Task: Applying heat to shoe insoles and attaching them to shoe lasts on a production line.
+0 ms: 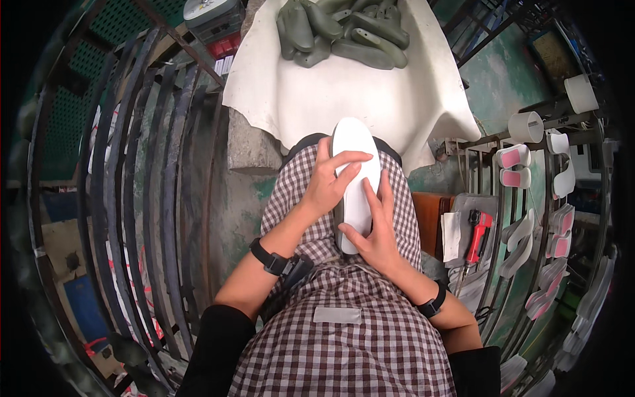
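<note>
Upright along my lap lies a long white insole board (354, 142), its rounded wide end pointing away from me. A dark grey-green edge along its left side and near end looks like a shoe last (340, 225) beneath it. My left hand (327, 182) grips the left side, with thumb and index finger laid across the white face. Lower down, my right hand (378, 231) holds the right side and the narrower end, its thumb and fingers pressing on the white surface. The last is mostly hidden under the board.
Several dark green shoe lasts (344, 30) are piled on a white sheet (317, 99) ahead. A metal-barred rack (139, 165) stands at left. At right are a red-handled tool (476, 238) in a tray and racks with white and pink sole pieces (512, 165).
</note>
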